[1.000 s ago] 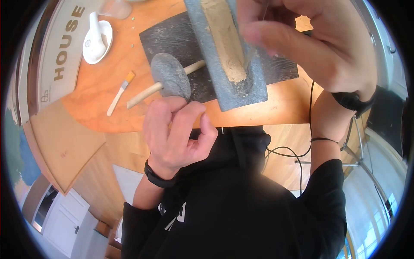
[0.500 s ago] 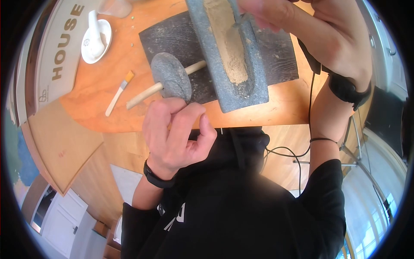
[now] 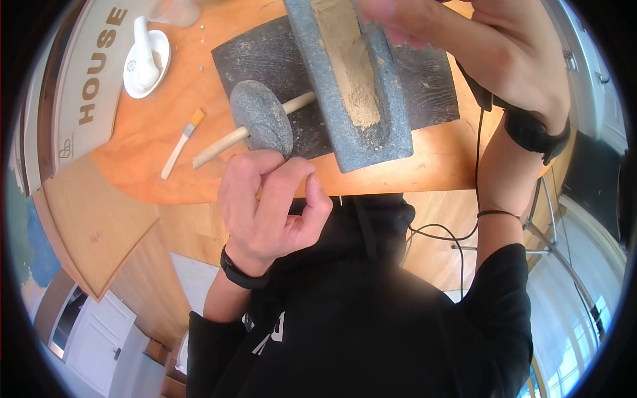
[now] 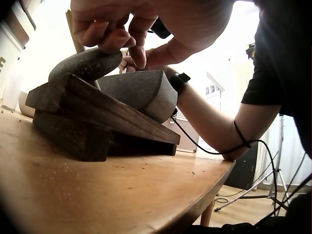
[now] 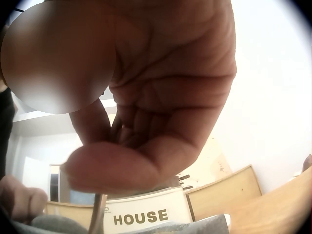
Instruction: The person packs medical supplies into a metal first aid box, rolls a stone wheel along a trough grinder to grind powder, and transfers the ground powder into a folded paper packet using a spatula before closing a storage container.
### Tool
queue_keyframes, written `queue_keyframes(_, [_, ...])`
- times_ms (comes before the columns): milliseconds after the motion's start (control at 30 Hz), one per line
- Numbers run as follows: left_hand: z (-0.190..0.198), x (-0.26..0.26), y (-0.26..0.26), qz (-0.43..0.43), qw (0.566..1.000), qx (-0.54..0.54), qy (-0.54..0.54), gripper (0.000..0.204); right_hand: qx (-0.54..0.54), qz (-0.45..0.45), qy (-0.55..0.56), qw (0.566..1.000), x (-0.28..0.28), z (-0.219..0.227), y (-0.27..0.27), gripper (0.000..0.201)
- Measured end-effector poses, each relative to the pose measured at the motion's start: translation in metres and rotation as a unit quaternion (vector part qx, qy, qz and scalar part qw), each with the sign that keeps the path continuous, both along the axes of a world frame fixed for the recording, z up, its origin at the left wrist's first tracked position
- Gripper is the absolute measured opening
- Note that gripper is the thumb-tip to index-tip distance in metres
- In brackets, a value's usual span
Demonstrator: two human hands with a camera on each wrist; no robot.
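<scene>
My right hand (image 3: pixel 484 53) pinches a thin metal tool (image 5: pixel 99 214) between thumb and fingers. In the head view its lower end dips into tan powder (image 3: pixel 352 73) filling a long grey stone trough (image 3: pixel 375 158). My left hand (image 3: pixel 269 205) hangs loosely curled at the near rim of a round stone grinding wheel (image 3: pixel 262 113), holding nothing. In the left wrist view its fingertips are right over the wheel (image 4: pixel 87 64). A wooden axle (image 3: pixel 222 146) runs through the wheel, which leans beside the trough.
A dark wooden stand (image 3: pixel 252 53) lies under the trough and wheel. To the left are a flat brush (image 3: pixel 182 144) and a white dish (image 3: pixel 129 83) with a white spoon (image 3: pixel 144 50). A clear cup (image 3: pixel 176 12) stands behind. A black cable (image 3: pixel 479 152) hangs by the right arm.
My right hand has moved up and slightly left along the trough, bringing the metal tool's end farther up the powder. The left hand has stayed almost still at the wheel.
</scene>
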State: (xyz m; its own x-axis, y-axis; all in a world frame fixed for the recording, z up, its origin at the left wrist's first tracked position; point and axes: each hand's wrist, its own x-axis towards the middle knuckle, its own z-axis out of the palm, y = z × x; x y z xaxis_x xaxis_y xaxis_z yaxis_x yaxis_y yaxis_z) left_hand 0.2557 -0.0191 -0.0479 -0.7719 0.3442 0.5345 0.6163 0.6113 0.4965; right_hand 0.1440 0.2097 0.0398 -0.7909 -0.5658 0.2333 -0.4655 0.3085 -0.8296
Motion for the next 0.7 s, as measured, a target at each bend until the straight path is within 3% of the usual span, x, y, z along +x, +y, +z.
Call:
queue_keyframes(67, [0.000, 0.000, 0.000, 0.000, 1.000, -0.001, -0.002, 0.024, 0.164, -0.056, -0.038, 0.984, 0.005, 0.023, -0.005, 0.004])
queue_keyframes(200, [0.000, 0.000, 0.000, -0.001, 1.000, -0.003, -0.003, 0.024, 0.156, -0.044, -0.001, 0.987, 0.005, 0.014, -0.002, 0.004])
queue_keyframes(267, [0.000, 0.000, 0.000, -0.001, 1.000, -0.002, -0.003, 0.025, 0.103, -0.035, 0.019, 0.994, 0.006, 0.005, 0.002, 0.004])
queue_keyframes(367, [0.000, 0.000, 0.000, 0.000, 1.000, -0.003, -0.003, 0.024, 0.139, -0.045, 0.079, 0.986, 0.007, 0.001, 0.000, 0.003])
queue_keyframes(500, [0.001, 0.000, 0.000, -0.001, 1.000, -0.003, -0.002, 0.024, 0.148, -0.028, 0.077, 0.986, 0.005, 0.007, 0.002, 0.004])
queue_keyframes(567, [0.001, -0.001, 0.000, -0.002, 1.000, -0.004, 0.000, 0.024, 0.150, -0.040, -0.002, 0.988, 0.005, 0.018, -0.001, 0.004])
queue_keyframes(700, [0.001, -0.001, 0.000, 0.001, 1.000, -0.006, 0.000, 0.024, 0.164, -0.049, 0.072, 0.983, 0.007, -0.001, 0.002, 0.005])
